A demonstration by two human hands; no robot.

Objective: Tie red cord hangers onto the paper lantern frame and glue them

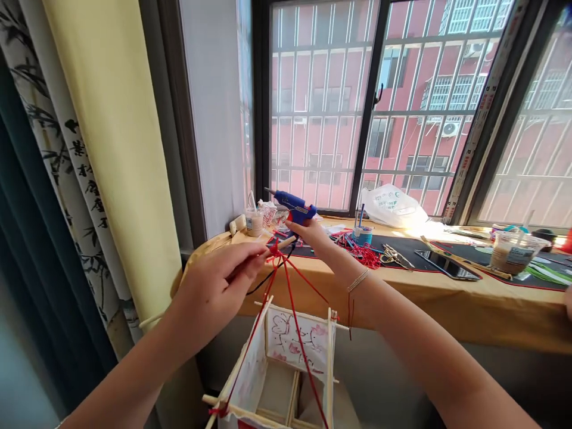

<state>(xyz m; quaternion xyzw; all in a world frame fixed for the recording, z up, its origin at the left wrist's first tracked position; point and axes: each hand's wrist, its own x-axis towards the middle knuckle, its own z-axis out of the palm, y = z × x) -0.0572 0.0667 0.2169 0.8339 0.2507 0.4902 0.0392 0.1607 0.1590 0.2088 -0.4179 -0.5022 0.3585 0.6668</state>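
Observation:
My left hand [226,277] is closed around the end of a thin wooden stick [286,241]. Red cords [292,301] are knotted on the stick near my fingertips and fan out downward to a square lantern frame [331,357]. The frame is made of wooden sticks with white paper sides, one bearing a pink and dark red drawing, and its top is open. In my right hand [308,229] is a blue hot glue gun [292,204], its nozzle pointing left, above the stick. A dark cable runs below the gun, partly hidden by my hands.
On the sill table [402,292] lie tangled red cord [369,256], scissors [395,256], a phone [447,264] and a blue jar [363,236]. Drink cups [516,251] stand at both ends. A white plastic bag [393,205] rests against the barred window. Curtains [107,149] hang at left.

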